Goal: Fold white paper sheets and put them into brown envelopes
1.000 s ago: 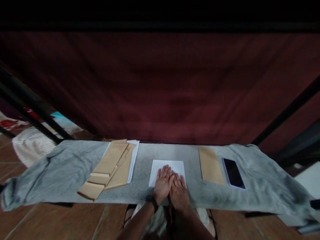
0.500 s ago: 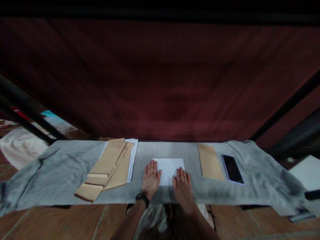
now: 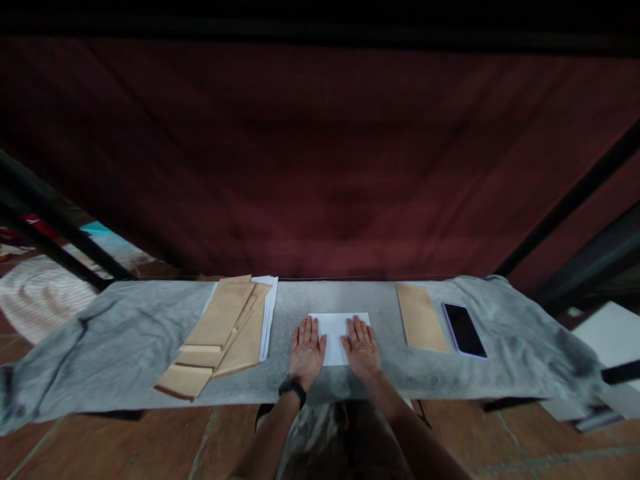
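Note:
A white sheet of paper [image 3: 334, 331] lies flat in front of me on a grey cloth [image 3: 367, 297]. My left hand [image 3: 307, 352] rests flat on its left side, fingers stretched out and pointing away from me. On the right side of the paper lies my right hand [image 3: 362, 348], also flat with the fingers apart. Neither hand grips anything. Parts of the paper's left and right edges are hidden under the hands. A dark watch [image 3: 293, 391] is on my left wrist.
To the left lie several overlapping brown envelopes [image 3: 223, 313] with white papers [image 3: 269, 320] partly under them. A single brown envelope [image 3: 423, 318] and a phone [image 3: 465, 331] are at the right. Behind the cloth-covered surface hangs a dark red sheet [image 3: 330, 173].
My right hand has slid farther forward on the paper, toward its far right corner. My left hand remains flat on the left side. The view has shifted slightly.

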Available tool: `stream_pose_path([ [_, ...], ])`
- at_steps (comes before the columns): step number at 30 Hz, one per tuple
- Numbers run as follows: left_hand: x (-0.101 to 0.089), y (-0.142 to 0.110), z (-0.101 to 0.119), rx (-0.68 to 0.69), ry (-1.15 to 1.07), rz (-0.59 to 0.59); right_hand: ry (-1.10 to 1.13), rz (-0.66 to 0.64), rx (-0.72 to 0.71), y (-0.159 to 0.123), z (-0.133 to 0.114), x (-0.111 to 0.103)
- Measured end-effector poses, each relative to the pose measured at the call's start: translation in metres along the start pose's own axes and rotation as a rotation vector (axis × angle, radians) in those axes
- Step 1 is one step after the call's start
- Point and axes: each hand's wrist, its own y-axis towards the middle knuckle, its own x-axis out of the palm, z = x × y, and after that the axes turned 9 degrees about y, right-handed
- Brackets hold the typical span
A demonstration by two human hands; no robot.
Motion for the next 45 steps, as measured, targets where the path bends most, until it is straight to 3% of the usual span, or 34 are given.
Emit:
stream_pose_path([
  [7, -0.003, -0.001, 0.002, 0.003, -0.042, 0.025, -0.094, 0.132, -0.063, -0.04, 0.041, -0.018],
  [14, -0.003, 0.002, 0.002, -0.016, -0.033, 0.043, -0.105, 0.083, -0.02, -0.048, 0.042, -0.03],
  [17, 0.0, 0.004, 0.019, 0.007, -0.04, 0.061, -0.116, 0.088, -0.023, -0.047, 0.041, -0.031],
  [21, 0.006, 0.009, 0.056, 0.199, -0.112, 0.07, -0.112, 0.11, -0.034, -0.048, 0.041, -0.029],
  [24, 0.008, 0.017, 0.07, 0.207, -0.124, 0.045, -0.094, 0.111, -0.027, -0.048, 0.041, -0.029],
  [29, 0.004, 0.021, 0.046, 0.131, -0.078, 0.009, -0.08, 0.094, -0.021, -0.048, 0.042, -0.03],
  [35, 0.005, -0.007, 0.009, 0.074, -0.018, 0.08, -0.066, 0.141, 0.001, -0.045, 0.041, -0.026],
  [38, 0.002, -0.015, 0.007, 0.075, 0.0, 0.075, -0.027, 0.155, 0.025, -0.035, 0.023, -0.021],
  [42, -0.005, -0.015, 0.009, 0.085, 0.001, 0.048, 0.064, 0.04, -0.032, -0.025, -0.011, -0.011],
  [45, -0.006, -0.014, 0.009, 0.09, -0.007, 0.04, 0.068, 0.03, -0.048, -0.028, -0.023, -0.006],
])
